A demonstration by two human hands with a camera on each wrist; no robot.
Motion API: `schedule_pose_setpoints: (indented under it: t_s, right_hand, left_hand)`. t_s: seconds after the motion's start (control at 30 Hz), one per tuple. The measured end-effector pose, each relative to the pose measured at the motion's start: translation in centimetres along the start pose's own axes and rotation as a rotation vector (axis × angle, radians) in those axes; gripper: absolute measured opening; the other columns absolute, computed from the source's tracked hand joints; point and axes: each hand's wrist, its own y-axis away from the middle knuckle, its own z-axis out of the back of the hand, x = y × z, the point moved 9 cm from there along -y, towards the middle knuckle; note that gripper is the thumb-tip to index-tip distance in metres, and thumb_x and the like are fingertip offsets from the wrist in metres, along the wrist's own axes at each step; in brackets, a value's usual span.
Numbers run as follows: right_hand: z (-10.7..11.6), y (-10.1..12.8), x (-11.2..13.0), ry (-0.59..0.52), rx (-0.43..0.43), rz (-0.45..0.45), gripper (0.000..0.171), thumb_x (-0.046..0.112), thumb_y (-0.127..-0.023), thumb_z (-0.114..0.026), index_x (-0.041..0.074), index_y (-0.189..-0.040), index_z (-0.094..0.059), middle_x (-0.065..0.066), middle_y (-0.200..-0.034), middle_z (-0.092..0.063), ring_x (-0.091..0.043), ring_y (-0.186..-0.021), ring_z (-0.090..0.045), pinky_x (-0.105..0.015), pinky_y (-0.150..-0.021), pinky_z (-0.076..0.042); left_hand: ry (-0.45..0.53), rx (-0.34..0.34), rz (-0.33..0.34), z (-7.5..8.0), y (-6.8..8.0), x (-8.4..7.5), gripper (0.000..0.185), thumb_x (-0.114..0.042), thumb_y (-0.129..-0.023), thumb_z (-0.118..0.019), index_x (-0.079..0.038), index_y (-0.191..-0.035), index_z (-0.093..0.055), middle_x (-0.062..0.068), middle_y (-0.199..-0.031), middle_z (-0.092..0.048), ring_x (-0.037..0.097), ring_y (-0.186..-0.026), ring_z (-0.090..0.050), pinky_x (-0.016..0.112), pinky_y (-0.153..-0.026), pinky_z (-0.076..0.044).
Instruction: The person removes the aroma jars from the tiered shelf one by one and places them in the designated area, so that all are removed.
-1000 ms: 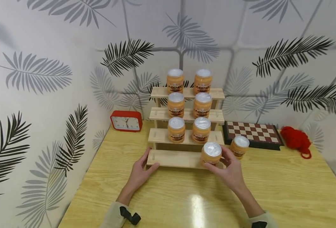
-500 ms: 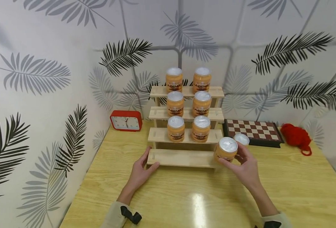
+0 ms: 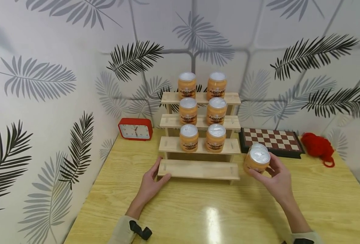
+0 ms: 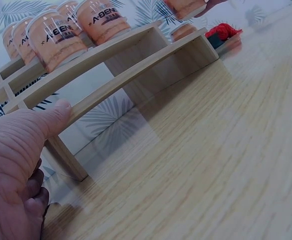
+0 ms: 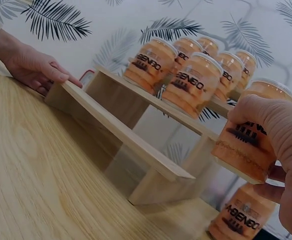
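We see a table of pale wood grain with a glossy, lacquered top that throws back a bright patch of light. The stepped rack is bare, matt, light wood, smooth at its edges. The jar in the right hand looks like clear glossy plastic with an orange fill and a shiny silvery foil top. The red yarn looks soft and fuzzy.

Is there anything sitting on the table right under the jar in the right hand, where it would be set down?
Yes. The right hand holds the jar off the table, just right of the wooden rack. The right wrist view shows a second jar standing on the table directly below it, in front of the chessboard.
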Motion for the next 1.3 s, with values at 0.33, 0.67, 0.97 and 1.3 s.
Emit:
schedule_pose_setpoints:
  t_s: [0.33,0.67,0.97,1.3]
  right_hand:
    - [2.4,-0.2,-1.8,0.046,-0.039,-0.048,0.076,-0.005,-0.078,-0.090,0.001,-0.146,-0.056,0.019,-0.124,-0.063,0.000,-0.109,-0.061,-0.008,-0.088,-0.051]
    - [4.6,-0.4,-4.2,0.067,-0.065,-0.069,0.078,-0.008,-0.074,-0.091,0.001,-0.144,-0.058,0.020,-0.121,-0.065,0.001,-0.107,-0.062,-0.008,-0.086,-0.051]
    - [6.6,-0.9,-7.4,0.101,-0.083,-0.141,0.074,0.000,-0.081,-0.090,0.004,-0.146,-0.056,0.020,-0.123,-0.061,0.002,-0.107,-0.059,-0.005,-0.086,-0.049]
    - [6.7,-1.0,-10.6,0.073,-0.107,-0.250,0.076,0.005,-0.085,-0.087,0.004,-0.151,-0.051,0.014,-0.126,-0.059,0.001,-0.111,-0.055,-0.005,-0.088,-0.048]
  left_hand:
    - [-0.012,0.002,0.003,0.0,-0.3,-0.1,0.086,-0.020,-0.098,-0.076,-0.005,-0.166,-0.025,0.013,-0.171,-0.027,0.021,-0.155,-0.028,0.043,-0.124,-0.027]
    - [-0.023,0.005,0.020,-0.1,-0.3,0.0,0.086,-0.022,-0.099,-0.076,-0.006,-0.166,-0.025,0.009,-0.171,-0.027,0.022,-0.156,-0.027,0.046,-0.124,-0.027]
    - [-0.014,0.003,0.028,-0.2,-0.3,0.1,0.086,-0.022,-0.099,-0.076,-0.007,-0.166,-0.025,0.008,-0.171,-0.027,0.021,-0.156,-0.028,0.046,-0.125,-0.027]
    - [-0.009,0.001,0.032,0.0,0.1,0.1,0.086,-0.022,-0.098,-0.077,-0.007,-0.166,-0.025,0.010,-0.171,-0.027,0.023,-0.156,-0.027,0.048,-0.124,-0.026]
